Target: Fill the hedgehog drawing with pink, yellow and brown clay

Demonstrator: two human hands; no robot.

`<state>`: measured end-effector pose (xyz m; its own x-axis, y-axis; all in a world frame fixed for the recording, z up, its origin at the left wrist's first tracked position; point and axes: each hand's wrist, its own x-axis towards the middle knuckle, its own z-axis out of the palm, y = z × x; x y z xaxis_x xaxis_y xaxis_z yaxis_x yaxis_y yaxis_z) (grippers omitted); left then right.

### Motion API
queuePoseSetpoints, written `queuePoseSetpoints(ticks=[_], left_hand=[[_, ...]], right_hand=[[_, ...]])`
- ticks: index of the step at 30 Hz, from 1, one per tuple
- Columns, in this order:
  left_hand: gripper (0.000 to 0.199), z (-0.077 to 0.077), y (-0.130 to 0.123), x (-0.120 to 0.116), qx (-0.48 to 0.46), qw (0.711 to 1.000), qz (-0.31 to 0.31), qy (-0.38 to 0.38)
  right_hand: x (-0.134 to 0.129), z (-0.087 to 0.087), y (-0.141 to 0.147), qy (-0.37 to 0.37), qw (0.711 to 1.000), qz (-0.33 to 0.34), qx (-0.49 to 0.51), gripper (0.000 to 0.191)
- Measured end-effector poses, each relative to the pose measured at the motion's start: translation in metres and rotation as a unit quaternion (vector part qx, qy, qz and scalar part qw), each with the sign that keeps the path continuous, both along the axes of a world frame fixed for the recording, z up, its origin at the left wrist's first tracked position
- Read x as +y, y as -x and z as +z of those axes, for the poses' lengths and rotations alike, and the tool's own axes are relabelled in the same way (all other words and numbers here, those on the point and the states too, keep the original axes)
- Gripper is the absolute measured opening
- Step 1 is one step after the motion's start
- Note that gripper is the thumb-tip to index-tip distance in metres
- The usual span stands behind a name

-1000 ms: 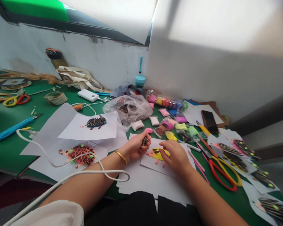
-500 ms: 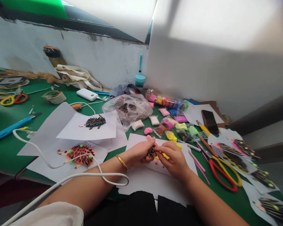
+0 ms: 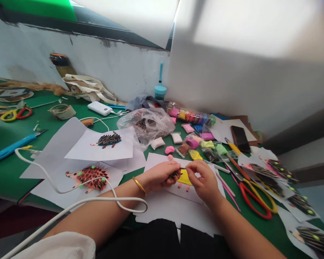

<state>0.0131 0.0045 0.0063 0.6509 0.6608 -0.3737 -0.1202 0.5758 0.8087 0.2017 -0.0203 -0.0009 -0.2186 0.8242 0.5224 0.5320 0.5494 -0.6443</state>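
My left hand [image 3: 162, 175] is curled around a small heap of striped sunflower seeds [image 3: 173, 175]. To its right, my right hand [image 3: 203, 180] has thumb and forefinger pinched on a single dark seed [image 3: 183, 168], whose tip points toward the left hand. Below and between the hands, a yellow clay shape [image 3: 187, 178] with small pink feet lies on white paper [image 3: 162, 160]; the left hand covers part of it. A pink clay ball [image 3: 170, 157] sits just beyond the left hand.
A plastic bag of seeds [image 3: 147, 126] and several clay packets [image 3: 194, 142] lie beyond the hands. Scissors [image 3: 256, 201] and hedgehog pictures [image 3: 270, 172] are on the right. A white cable [image 3: 78, 207] crosses over my left forearm. More hedgehog pictures [image 3: 90, 178] lie left.
My right hand has drawn back a little to the right from the left palm, with a seed now showing in its pinch. More of the yellow clay is visible.
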Motion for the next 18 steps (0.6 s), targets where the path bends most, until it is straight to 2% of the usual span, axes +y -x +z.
queuePoseSetpoints(ticks=[4, 8, 11, 15, 18], left_hand=[[0.029, -0.001, 0.000, -0.001, -0.003, 1.000, 0.010, -0.029], [0.030, -0.002, 0.000, -0.001, 0.006, 0.999, 0.012, -0.045], [0.029, -0.002, 0.000, 0.000, 0.023, 0.999, 0.013, -0.046], [0.026, -0.003, 0.003, 0.008, 0.025, 0.995, 0.097, -0.017], [0.026, -0.003, 0.006, 0.016, 0.019, 0.987, 0.160, -0.004]], right_hand=[[0.000, -0.003, -0.001, -0.013, 1.000, 0.016, -0.007, 0.010], [-0.001, -0.001, -0.001, -0.052, 0.996, 0.055, -0.042, 0.019], [-0.001, 0.000, -0.005, -0.052, 0.995, 0.053, -0.060, 0.017], [0.003, -0.005, -0.011, -0.019, 0.995, 0.038, -0.089, 0.012], [0.004, -0.009, -0.012, 0.010, 0.990, 0.057, -0.127, 0.014]])
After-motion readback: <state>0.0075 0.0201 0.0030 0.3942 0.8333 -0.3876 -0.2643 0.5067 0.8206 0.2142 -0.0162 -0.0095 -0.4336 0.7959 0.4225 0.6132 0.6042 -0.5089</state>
